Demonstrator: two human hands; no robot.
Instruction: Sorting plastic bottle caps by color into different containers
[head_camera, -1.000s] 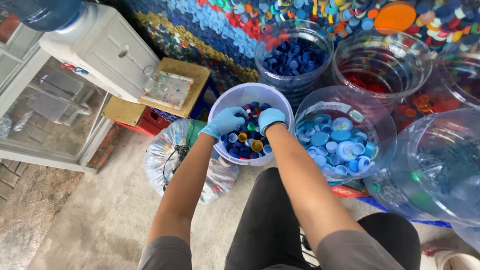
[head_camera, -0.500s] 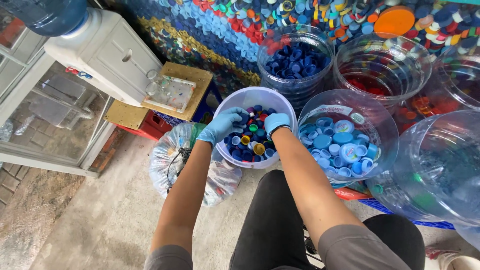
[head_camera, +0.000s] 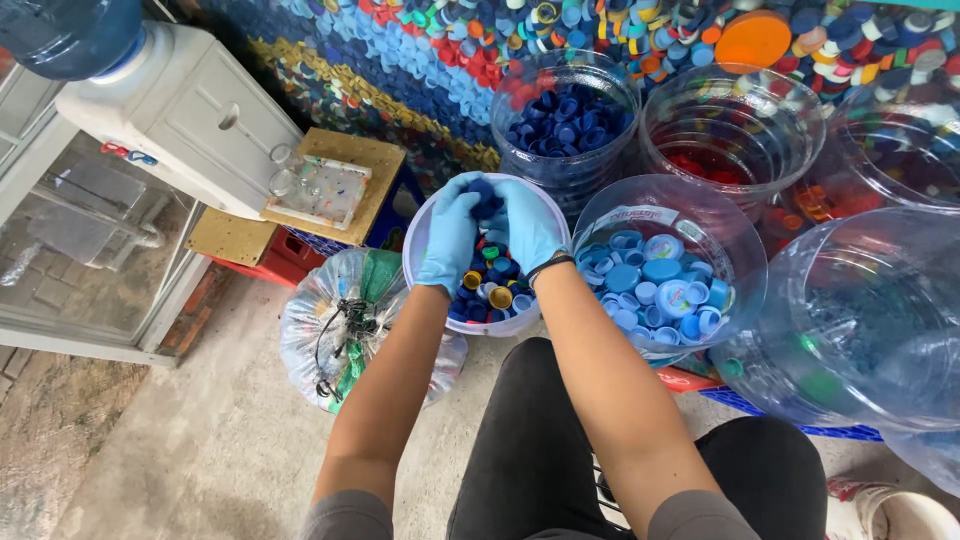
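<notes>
Item: white bucket (head_camera: 425, 300) of mixed bottle caps, sitting on the floor between the person's knees. Left hand (head_camera: 450, 240) and right hand (head_camera: 527, 225), both in pale blue gloves, are meeting above it, their grip cupping together around a clump of dark blue caps (head_camera: 487, 196). Just beside, at the right, a clear tub of light blue caps (head_camera: 655, 290) is standing; behind it, a tub of dark blue caps (head_camera: 565, 120) and a tub of red caps (head_camera: 730, 135). A tied plastic bag (head_camera: 335, 335) is lying left of the bucket. A wall of coloured caps (head_camera: 600, 30) is backing everything.
</notes>
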